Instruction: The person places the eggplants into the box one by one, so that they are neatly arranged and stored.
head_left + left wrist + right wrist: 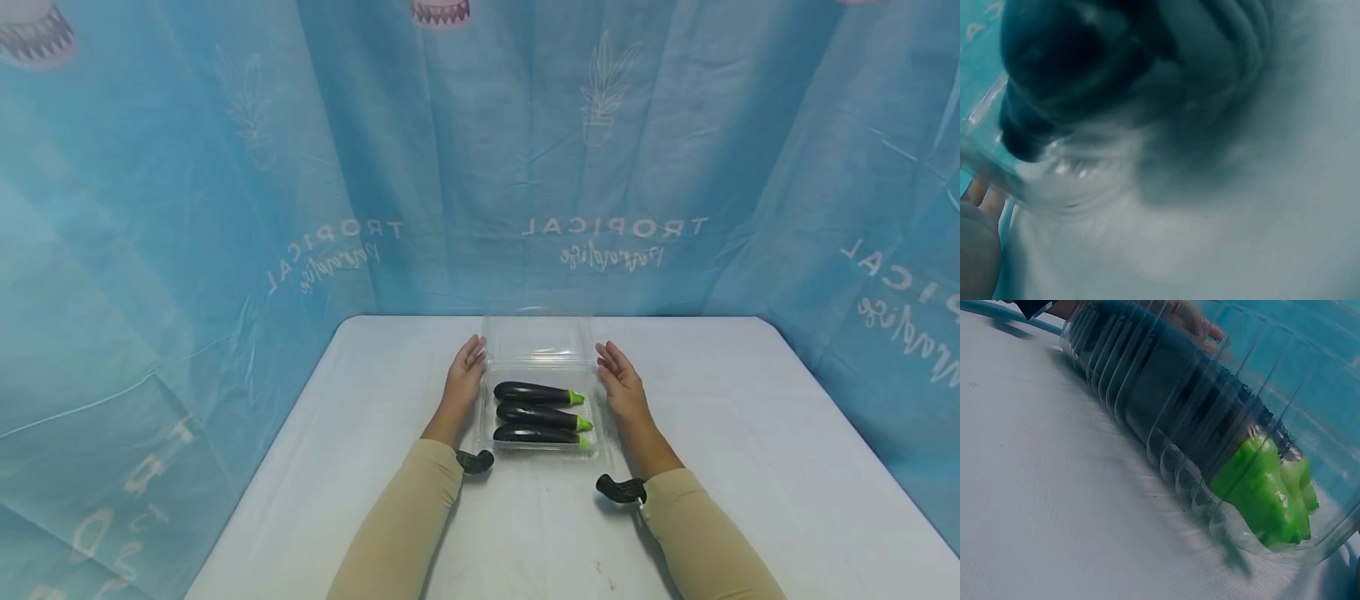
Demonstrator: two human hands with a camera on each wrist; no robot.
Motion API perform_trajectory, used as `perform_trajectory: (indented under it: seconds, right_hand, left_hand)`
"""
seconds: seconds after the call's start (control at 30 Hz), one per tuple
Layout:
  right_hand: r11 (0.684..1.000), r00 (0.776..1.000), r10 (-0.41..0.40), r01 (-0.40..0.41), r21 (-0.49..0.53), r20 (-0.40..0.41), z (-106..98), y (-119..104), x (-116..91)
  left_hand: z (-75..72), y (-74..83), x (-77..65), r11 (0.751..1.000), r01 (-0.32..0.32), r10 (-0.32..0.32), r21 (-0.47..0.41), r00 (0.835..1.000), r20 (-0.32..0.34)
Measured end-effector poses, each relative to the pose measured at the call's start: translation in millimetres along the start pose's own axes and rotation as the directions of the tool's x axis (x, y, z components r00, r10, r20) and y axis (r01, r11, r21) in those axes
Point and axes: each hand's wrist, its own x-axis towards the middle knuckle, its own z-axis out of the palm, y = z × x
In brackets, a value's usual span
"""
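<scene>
I see clear clamshell box point(537, 392) at frame centre on surface point(750, 433), three eggplants point(534, 414) inside. Left hand point(465, 371), right hand point(621, 383) flat-fingered flanking, holding nothing. Risk: uneven squeeze buckles thin walls, box skids.

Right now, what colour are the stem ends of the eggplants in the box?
Bright green stem ends; clearest in the right wrist view.
</scene>
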Motion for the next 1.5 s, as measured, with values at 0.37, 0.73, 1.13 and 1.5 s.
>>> perform_trajectory:
  seconds: [0.37,0.73,1.13,1.5]
  right_hand:
    - [0.999,0.997,-0.034,0.034,0.002,-0.063,2,0,1]
    - [0.99,0.984,-0.137,0.14,0.02,-0.114,1,0,0]
    - [0.99,0.973,-0.144,0.14,-0.031,-0.182,2,3,-2]
    - [0.984,0.978,-0.113,0.086,-0.154,-0.178,-10,0,-11]
  left_hand:
    - [3.6,-4.1,-3.8,0.996,-0.031,0.04,0.09,0.994,-0.105]
    - [6.2,-5.5,-8.3,0.982,-0.138,0.159,0.129,0.972,-0.172]
    - [6.1,-6.8,-15.6,0.978,-0.164,0.189,0.129,0.957,-0.219]
    - [-5.0,-6.6,-27.1,0.985,-0.106,0.132,0.136,0.971,-0.198]
